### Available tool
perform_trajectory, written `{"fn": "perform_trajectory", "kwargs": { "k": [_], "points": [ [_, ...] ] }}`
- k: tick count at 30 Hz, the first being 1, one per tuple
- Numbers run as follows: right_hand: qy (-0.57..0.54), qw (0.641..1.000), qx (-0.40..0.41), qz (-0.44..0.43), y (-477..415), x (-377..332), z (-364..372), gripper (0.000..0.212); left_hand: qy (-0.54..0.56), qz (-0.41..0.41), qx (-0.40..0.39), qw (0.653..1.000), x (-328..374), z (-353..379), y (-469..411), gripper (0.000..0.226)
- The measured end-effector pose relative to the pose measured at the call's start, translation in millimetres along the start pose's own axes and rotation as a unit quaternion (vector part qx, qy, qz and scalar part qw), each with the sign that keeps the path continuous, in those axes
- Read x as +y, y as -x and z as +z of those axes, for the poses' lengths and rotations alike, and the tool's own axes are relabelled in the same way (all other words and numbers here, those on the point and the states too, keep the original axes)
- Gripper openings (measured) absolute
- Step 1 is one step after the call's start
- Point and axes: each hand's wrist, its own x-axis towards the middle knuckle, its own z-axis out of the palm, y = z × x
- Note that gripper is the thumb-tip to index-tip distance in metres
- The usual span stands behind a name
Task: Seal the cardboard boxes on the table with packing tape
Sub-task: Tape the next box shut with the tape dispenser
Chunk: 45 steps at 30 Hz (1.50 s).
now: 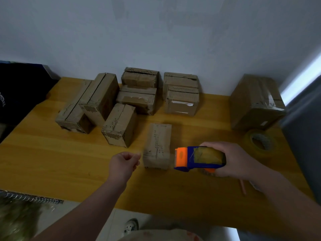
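Right hand (pixel 231 160) grasps the blue-orange tape dispenser (pixel 199 158), nose aimed left at the small box (pixel 158 146) near the table (pixel 52 162) front edge. Left hand (pixel 124 162) curled just left of the box; we can't tell if it pinches tape. We judge 1 strip is starting; next, lay it along the top seam. Both forearms reach forward, low.

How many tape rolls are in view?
2: one in the dispenser in the right hand, one loose roll on the table near the big box at right. More may be hidden.
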Motion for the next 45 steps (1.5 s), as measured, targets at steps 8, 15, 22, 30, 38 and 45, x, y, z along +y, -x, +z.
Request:
{"fn": "perform_trajectory", "kwargs": {
  "k": [8,15,22,30,38,45],
  "points": [
    [0.032,0.999,-0.011,0.000,-11.8,12.1,8.0,0.069,-0.026,0.004,0.016,1.000,-5.7,4.6,-6.1,0.029],
    [0.018,0.998,-0.049,0.024,-20.9,17.7,17.4,0.065,-0.049,-0.008,0.019,0.999,-15.9,9.3,-15.6,0.033],
    [-0.012,0.996,-0.063,0.054,-24.2,11.5,23.6,0.071,-0.027,-0.018,-0.035,0.999,-20.9,11.5,-19.8,0.033],
    [-0.019,0.996,-0.047,0.077,-19.5,7.0,26.6,0.069,-0.121,-0.018,-0.069,0.990,-20.4,10.7,-25.0,0.015],
    [-0.014,0.994,-0.062,0.088,-23.3,-1.1,32.5,0.064,-0.068,0.065,0.007,0.996,-5.0,15.9,-3.3,0.034],
    [-0.047,0.990,-0.045,0.123,-23.7,0.9,43.4,0.070,-0.115,0.036,-0.142,0.983,-11.7,12.5,-9.5,0.071]
  ]
}}
